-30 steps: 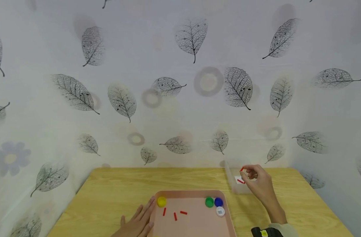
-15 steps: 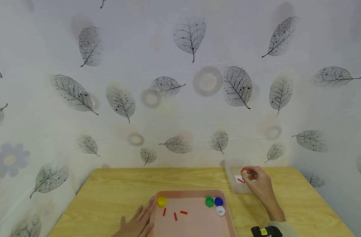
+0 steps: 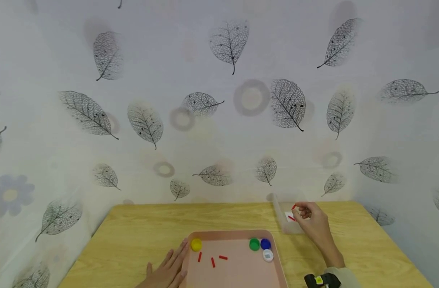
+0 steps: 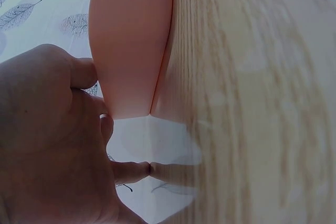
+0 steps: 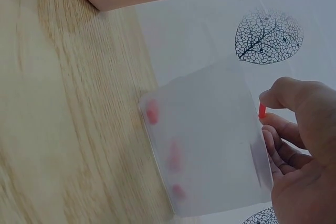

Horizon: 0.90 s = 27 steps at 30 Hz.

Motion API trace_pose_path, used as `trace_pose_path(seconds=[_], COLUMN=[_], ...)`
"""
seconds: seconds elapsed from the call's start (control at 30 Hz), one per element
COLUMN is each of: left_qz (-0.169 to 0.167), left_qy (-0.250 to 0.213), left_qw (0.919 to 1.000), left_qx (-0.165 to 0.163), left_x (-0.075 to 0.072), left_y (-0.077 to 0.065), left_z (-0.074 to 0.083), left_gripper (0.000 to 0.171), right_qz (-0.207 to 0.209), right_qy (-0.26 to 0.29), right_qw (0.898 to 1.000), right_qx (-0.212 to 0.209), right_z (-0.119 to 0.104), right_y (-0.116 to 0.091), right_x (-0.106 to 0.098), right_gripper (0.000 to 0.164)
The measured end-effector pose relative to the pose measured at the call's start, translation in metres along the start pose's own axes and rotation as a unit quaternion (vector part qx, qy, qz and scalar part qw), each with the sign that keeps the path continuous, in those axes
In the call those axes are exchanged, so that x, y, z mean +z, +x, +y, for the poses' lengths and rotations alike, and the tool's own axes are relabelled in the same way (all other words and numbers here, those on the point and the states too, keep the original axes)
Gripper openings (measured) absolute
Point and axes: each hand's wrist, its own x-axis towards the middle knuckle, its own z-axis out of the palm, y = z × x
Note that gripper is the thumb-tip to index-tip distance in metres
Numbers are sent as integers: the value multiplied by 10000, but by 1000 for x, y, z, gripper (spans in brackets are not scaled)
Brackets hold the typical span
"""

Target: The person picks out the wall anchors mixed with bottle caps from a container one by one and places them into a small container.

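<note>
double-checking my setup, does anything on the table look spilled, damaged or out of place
Nothing really stands out: I see no spill or damage. At most, three red sticks lie loose at differing angles in the pink tray, which looks untidy beside the round pieces set near its far corners.

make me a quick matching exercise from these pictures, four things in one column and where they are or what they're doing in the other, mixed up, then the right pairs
Column one
1. Yellow cap
2. White cap
3. Left hand
4. Right hand

Column two
A. Pinching a red stick
B. Inside the pink tray, nearer the person than the blue cap
C. In the tray's far left corner
D. Touching the tray's left side from outside

Right pairs: 1-C, 2-B, 3-D, 4-A
</note>
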Motion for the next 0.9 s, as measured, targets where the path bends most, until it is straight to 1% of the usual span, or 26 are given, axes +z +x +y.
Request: trace_pose_path(seconds=[0.07, 0.17, 0.27, 0.7, 0.9], left_qz=[42, 6, 3, 32, 20], left_qy=[-260, -255, -232, -239, -145], left_qw=[9996, 9996, 9997, 9996, 9999], left_qx=[-63, -79, -78, -159, -59], left_x=[0, -1, -1, -3, -3], left_y=[2, 2, 1, 0, -1], left_z=[-1, -2, -2, 0, 2], left_gripper=[63, 63, 63, 64, 64], right_qz=[-4, 25, 51, 4, -70], right_qy=[-18, -37, -42, -82, -33], right_qw=[10000, 9998, 9997, 9997, 9998], right_qx=[-73, -195, -230, -214, -165], right_z=[0, 1, 1, 1, 0], right_y=[1, 2, 2, 3, 2], right_x=[1, 2, 3, 3, -1], right_gripper=[19, 20, 20, 21, 21])
